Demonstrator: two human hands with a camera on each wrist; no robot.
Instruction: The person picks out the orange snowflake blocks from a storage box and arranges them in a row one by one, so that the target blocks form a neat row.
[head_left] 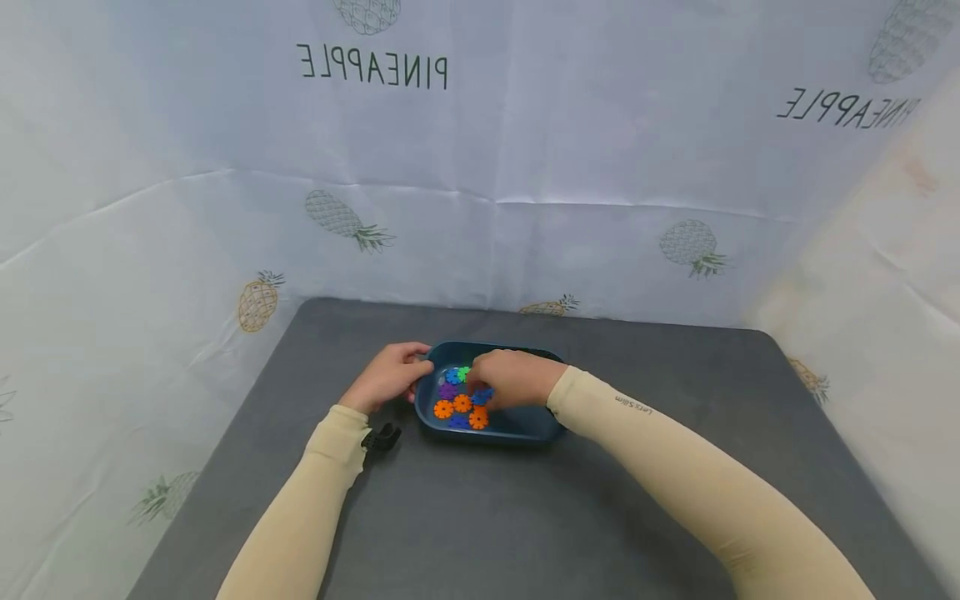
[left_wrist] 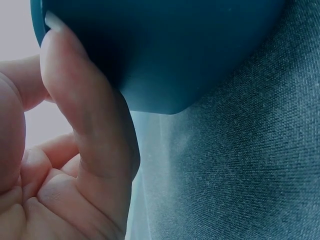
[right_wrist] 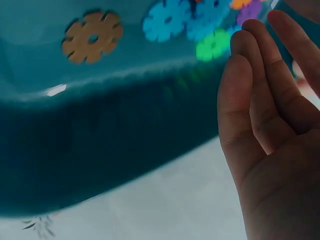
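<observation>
A dark blue plastic tray (head_left: pixel 525 427) holds several flower-shaped plastic discs. My left hand (head_left: pixel 390 375) grips its left end, the thumb at the rim and the other fingers against the outer wall (left_wrist: pixel 165 65). My right hand (head_left: pixel 513 379) reaches down inside the tray among the discs. A blue disc (head_left: pixel 482 396) shows at its thumb and index fingertips; I cannot tell if they pinch it. In the right wrist view, the fingers (right_wrist: pixel 237 82) lie side by side, slightly bent, near a green disc (right_wrist: pixel 213 45). Orange discs (head_left: pixel 443 409) and a purple disc (head_left: pixel 447 391) lie to its left.
The tray stands on a grey cloth-covered table (head_left: pixel 480 517). A brownish disc (right_wrist: pixel 93 37) lies apart from the others in the tray. White pineapple-print curtains (head_left: pixel 480 133) hang behind and at both sides. A black strap end (head_left: pixel 384 437) sticks out at the left wrist.
</observation>
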